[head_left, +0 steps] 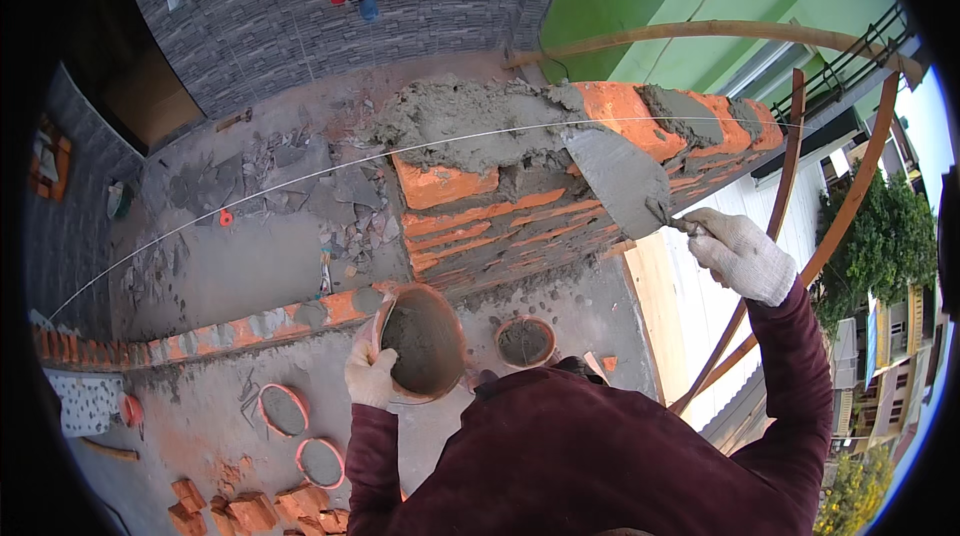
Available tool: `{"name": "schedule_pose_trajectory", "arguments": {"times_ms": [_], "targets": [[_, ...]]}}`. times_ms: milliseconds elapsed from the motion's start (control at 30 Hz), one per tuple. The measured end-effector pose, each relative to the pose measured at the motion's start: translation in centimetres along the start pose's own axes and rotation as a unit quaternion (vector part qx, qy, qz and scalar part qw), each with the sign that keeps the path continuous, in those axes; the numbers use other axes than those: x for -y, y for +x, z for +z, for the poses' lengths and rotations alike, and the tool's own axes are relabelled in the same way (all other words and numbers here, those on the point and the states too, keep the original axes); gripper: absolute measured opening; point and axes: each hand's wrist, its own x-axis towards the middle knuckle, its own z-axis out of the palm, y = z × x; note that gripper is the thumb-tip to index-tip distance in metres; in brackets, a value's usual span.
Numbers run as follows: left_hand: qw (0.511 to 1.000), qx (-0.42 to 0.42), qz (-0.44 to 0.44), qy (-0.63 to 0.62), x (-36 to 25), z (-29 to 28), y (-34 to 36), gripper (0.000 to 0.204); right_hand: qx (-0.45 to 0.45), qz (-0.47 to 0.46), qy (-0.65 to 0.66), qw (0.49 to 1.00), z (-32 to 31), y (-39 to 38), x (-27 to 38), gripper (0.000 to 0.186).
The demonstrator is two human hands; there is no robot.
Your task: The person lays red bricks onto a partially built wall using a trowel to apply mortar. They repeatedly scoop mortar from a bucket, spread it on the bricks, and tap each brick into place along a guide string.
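My right hand (742,254), in a white knit glove, is closed round the handle of a trowel (622,181). The trowel's grey, mortar-smeared blade lies against the near upper side of an orange brick wall (440,188). Wet grey mortar (470,126) is heaped along the left part of the wall's top. My left hand (372,372), gloved too, grips the rim of an orange bucket (452,338), its thumb over the edge. Grey mortar (412,341) shows inside the tilted bucket. A thin white string (300,184) stretches across the wall top.
Another mortar bucket (525,342) stands below the wall, and two more buckets (284,410) (321,462) sit at lower left. Loose bricks (255,512) lie near the bottom edge. A low brick course (255,326) runs left. Wooden poles (840,216) cross at the right, beside a drop.
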Motion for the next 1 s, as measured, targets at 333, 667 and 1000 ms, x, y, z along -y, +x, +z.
{"name": "schedule_pose_trajectory", "arguments": {"times_ms": [333,667,1000], "targets": [[0.998,0.046,0.019,-0.026,-6.4,-1.0,-3.1,0.018,-0.052,-0.120,-0.104,0.986,1.7,-5.0,-6.2,0.031],[0.983,0.044,0.085,0.159,-13.8,2.2,-10.2,0.025,-0.037,-0.461,-0.280,0.841,22.9,3.8,-3.7,0.020],[0.956,0.044,0.138,0.256,-17.2,8.5,-16.8,0.022,0.059,-0.529,-0.213,0.820,20.9,1.4,-13.9,0.022]]}}
